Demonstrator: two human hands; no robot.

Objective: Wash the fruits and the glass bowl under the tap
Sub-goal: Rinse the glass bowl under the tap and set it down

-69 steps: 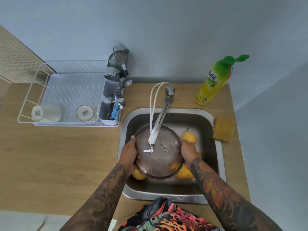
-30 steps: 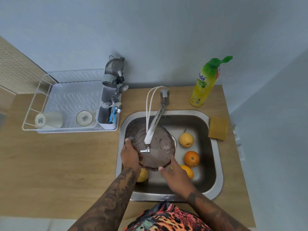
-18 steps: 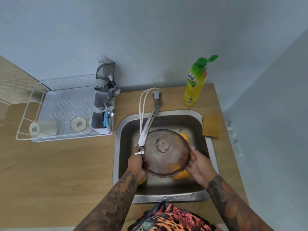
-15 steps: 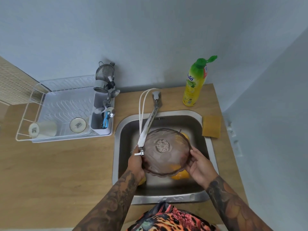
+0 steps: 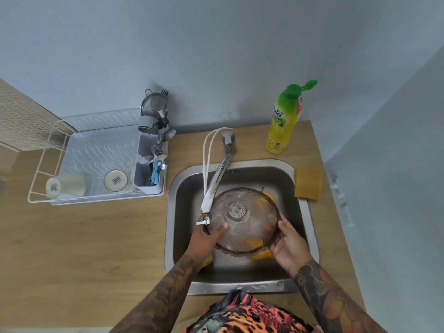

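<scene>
Here's the smoky, scalloped-rim glass bowl [image 5: 242, 221] held up over the stainless steel sink [image 5: 304, 212], just beside the end of the chrome swivel tap [image 5: 216, 186]. The left hand [image 5: 204, 239] grips the near-left rim, thumb lying across the glass, while the right hand [image 5: 287, 241] cups the right rim with curled fingers. Through the glass the round sink drain shows, and the bowl looks wet and streaked, so the rinse seems well underway; whether water is running right now, I cannot tell. The yellow and orange fruits [image 5: 260, 254] sit down in the basin, partly hidden under the bowl, one more peeking out at the far rim, and whether they've had their wash is impossible to say. So by my reading: bowl in progress, fruits unclear. Around it all, a light wooden surface [image 5: 84, 248] carries a white wire dish rack [image 5: 79, 164] with two pale cups lying in it and a grey cutlery caddy, a green-capped yellow dish soap bottle [image 5: 284, 123], and a yellow sponge [image 5: 308, 183] beside the sink. Plain pale blue-grey walls close in behind and to the right.
</scene>
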